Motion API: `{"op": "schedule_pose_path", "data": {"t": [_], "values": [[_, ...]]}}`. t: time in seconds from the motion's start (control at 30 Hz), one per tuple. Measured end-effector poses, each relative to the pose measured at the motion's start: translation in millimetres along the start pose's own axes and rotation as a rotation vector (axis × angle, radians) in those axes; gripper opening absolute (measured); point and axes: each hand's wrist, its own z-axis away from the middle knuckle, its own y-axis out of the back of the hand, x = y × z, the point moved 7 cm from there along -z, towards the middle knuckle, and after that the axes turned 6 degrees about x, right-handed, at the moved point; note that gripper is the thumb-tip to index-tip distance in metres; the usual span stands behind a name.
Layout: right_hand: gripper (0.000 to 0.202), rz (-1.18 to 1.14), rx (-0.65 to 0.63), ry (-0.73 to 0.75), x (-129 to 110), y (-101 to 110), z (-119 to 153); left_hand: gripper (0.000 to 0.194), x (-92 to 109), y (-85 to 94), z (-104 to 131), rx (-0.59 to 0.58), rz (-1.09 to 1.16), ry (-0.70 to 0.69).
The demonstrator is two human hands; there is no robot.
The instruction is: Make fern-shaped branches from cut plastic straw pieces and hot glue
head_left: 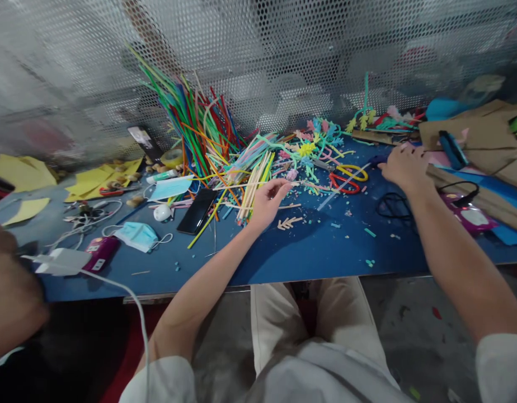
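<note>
Head view, clock positions taken from the left hand unless stated. The left hand (270, 198) is raised just above the surface (258, 268), its grip together: thumb and fingertips appear clamped on a pale stem (297, 183), whose end shows at two o'clock. So slender a piece presumably calls for a pinch. The right hand (407, 162), at three o'clock, lies over a dark blue tool (375, 160), perhaps a glue gun; its fingers cover part of it, so whether that grip is closed cannot be told. A translucent rod (338, 189) slants from the tool's end. Bright scissors (349, 173) lie at three o'clock, probably kept within reach for trimming, as nearby scraps suggest. A leaf-shaped piece (289, 223) lies flat at between four and five o'clock, apart from the clutter, perhaps for easy picking up. Coloured stems (200, 131) lean in a bundle at ten o'clock, likely to keep their lengths together.
</note>
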Motion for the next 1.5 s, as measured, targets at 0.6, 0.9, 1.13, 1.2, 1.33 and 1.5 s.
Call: {"op": "schedule_pose_path", "data": {"t": [0.6, 0.9, 1.13, 1.2, 1.33, 1.5], "values": [[0.030, -0.872, -0.362, 0.500, -198.2, 30.7, 99.3, 0.031, 17.5, -29.7, 11.4, -0.410, -0.422, -0.415], [0.035, -0.834, -0.571, 0.449, -195.6, 7.4, 109.3, 0.034, 13.9, -30.9, 8.7, -0.444, -0.526, -0.378], [0.039, -0.896, -0.580, 0.388, -196.9, 1.9, 111.0, 0.034, 13.9, -31.6, 5.9, -0.459, -0.559, -0.394], [0.041, -0.919, -0.579, 0.374, -197.3, 1.9, 111.0, 0.033, 14.2, -32.7, 6.7, -0.457, -0.568, -0.404], [0.044, -0.943, -0.596, 0.328, -195.5, -1.3, 110.2, 0.032, 13.7, -32.8, 8.2, -0.438, -0.572, -0.411], [0.041, -0.961, -0.655, 0.349, -196.7, -5.4, 110.5, 0.031, 11.0, -32.6, 9.0, -0.425, -0.577, -0.428]]}}
